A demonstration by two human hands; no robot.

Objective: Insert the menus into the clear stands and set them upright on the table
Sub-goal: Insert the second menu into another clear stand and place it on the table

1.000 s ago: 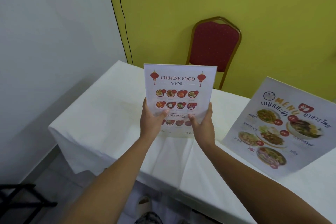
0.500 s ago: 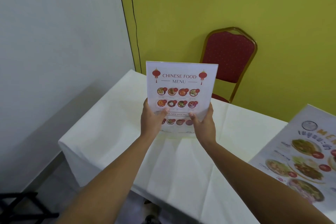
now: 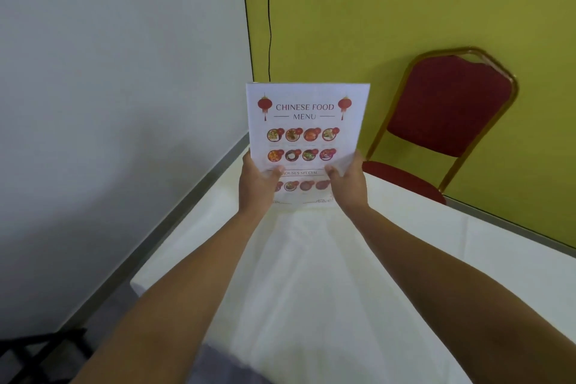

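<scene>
A white "Chinese Food Menu" (image 3: 307,121) in a clear stand is held upright in front of me, above the far part of the white-clothed table (image 3: 311,274). My left hand (image 3: 257,184) grips its lower left edge, thumb across the front. My right hand (image 3: 349,185) grips the lower right edge the same way. The stand's bottom edge sits at or just above the cloth; I cannot tell whether it touches.
A red padded chair with a gold frame (image 3: 448,121) stands behind the table at the right, against the yellow wall. A grey-white wall runs along the left. A black rack (image 3: 34,352) is on the floor at the lower left.
My view has swung left, so the Thai menu at the right has left the frame. The Chinese menu has stayed upright in both hands, now nearer the table's far left corner.
</scene>
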